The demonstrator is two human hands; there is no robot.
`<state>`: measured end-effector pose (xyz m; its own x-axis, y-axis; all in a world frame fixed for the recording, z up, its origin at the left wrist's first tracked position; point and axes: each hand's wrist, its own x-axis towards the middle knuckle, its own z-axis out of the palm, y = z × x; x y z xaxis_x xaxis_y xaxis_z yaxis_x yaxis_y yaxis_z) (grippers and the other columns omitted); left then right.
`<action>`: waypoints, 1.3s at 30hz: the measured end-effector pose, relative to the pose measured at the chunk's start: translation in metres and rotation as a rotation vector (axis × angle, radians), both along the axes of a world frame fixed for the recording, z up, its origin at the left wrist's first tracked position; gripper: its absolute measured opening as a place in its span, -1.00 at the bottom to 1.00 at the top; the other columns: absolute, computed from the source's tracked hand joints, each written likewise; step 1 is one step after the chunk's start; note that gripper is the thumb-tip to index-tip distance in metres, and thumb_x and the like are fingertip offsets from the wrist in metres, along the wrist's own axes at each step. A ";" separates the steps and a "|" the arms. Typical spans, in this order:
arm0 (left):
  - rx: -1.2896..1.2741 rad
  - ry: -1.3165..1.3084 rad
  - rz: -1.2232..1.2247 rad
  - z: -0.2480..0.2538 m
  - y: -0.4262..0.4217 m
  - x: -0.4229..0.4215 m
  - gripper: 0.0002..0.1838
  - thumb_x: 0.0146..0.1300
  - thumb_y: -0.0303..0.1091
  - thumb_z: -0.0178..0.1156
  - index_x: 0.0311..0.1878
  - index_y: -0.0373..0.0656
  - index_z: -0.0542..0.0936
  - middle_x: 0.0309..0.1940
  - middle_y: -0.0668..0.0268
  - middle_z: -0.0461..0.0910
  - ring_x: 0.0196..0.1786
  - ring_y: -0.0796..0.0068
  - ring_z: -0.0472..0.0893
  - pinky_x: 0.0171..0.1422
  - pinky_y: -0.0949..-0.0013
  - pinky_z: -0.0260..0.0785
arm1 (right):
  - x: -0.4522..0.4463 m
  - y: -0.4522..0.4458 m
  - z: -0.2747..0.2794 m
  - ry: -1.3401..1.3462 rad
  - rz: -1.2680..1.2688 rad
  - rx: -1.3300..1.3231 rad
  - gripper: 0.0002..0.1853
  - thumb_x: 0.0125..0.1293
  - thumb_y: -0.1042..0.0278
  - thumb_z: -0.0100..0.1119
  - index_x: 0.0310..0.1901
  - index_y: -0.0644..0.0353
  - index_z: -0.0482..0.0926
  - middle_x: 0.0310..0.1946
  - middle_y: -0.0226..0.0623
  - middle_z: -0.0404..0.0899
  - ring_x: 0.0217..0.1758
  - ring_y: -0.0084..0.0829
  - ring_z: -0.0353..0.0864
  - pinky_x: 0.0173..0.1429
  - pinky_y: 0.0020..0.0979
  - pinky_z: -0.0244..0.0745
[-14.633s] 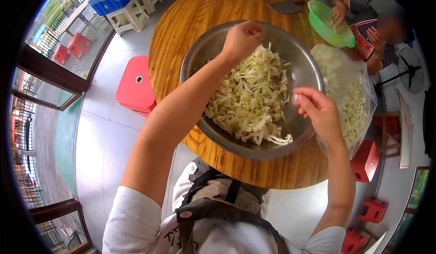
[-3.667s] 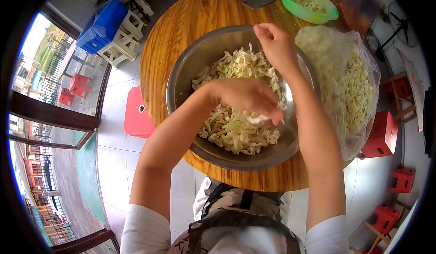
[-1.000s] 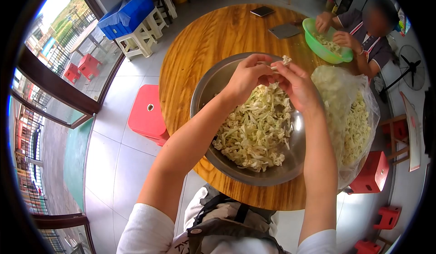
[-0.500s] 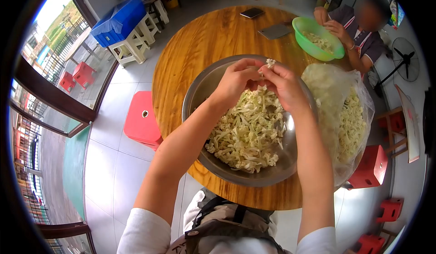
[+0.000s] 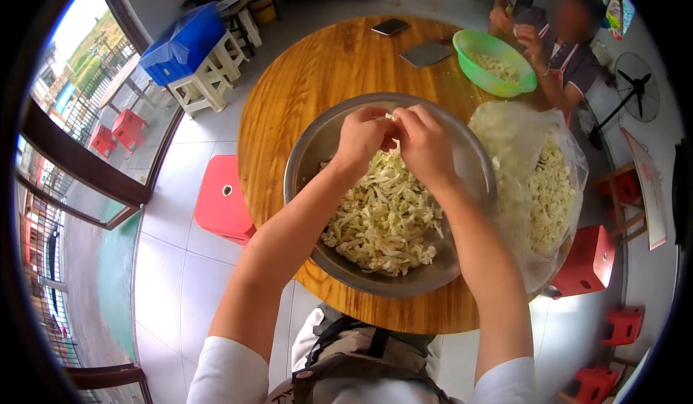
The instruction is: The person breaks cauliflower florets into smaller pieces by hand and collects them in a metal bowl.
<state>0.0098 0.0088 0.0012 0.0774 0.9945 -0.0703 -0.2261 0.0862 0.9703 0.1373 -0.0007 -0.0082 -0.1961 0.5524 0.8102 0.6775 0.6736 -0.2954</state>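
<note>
Above the far part of a wide metal bowl [image 5: 462, 259], my left hand [image 5: 364, 138] and my right hand [image 5: 424, 142] meet with fingers pinched together. Between their fingertips shows a small white cauliflower floret [image 5: 390, 116], mostly covered by the fingers. Below them lies a heap of torn cauliflower pieces [image 5: 386, 220], pale green stems mixed with white tops. Right of the bowl, a clear plastic bag [image 5: 509, 133] holds more cauliflower pieces [image 5: 552, 194].
The bowl stands on a round wooden table [image 5: 289, 93]. Across it a person [image 5: 559, 43] works with both hands over a green basin [image 5: 498, 86]. A cleaver [image 5: 425, 54] and a phone [image 5: 390, 26] lie at the back. Red stools [image 5: 220, 202] stand around.
Both my hands have shifted slightly left, still pinched together, and the floret now shows less between the fingers. The other person's hands have moved a little apart and up.
</note>
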 end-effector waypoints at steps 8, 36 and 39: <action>-0.105 -0.308 -0.123 -0.002 0.003 -0.003 -0.82 0.09 -0.54 -0.01 -0.23 -0.33 0.50 -0.48 0.28 0.47 -0.47 0.51 0.43 -0.38 0.46 0.28 | -0.006 -0.008 0.012 0.421 0.080 -0.542 -0.89 0.24 0.37 0.11 -0.30 0.22 0.54 -0.44 -0.29 0.53 -0.45 -0.45 0.50 -0.42 -0.41 0.35; -0.007 0.322 0.085 0.009 -0.001 -0.005 -0.63 0.25 -0.08 0.07 -0.40 -0.20 0.64 -0.45 0.45 0.55 -0.37 0.66 0.37 -0.20 0.50 0.23 | 0.021 0.013 0.003 0.414 -0.108 -0.492 -0.80 0.21 0.29 0.16 -0.32 0.29 0.55 -0.54 -0.28 0.52 -0.49 -0.42 0.48 -0.35 -0.44 0.37; 0.038 0.350 0.098 0.007 0.001 -0.006 -0.67 0.24 -0.11 0.08 -0.33 -0.20 0.64 -0.43 0.45 0.55 -0.38 0.67 0.37 -0.22 0.52 0.23 | 0.021 0.010 0.009 0.395 -0.164 -0.571 -0.73 0.25 0.19 0.13 -0.33 0.28 0.54 -0.57 -0.31 0.50 -0.52 -0.46 0.42 -0.37 -0.45 0.34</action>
<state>0.0033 0.0095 0.0082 -0.0407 0.9984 -0.0380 0.1148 0.0425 0.9925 0.1579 0.0094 0.0004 0.1743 0.9088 0.3790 0.5265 0.2393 -0.8158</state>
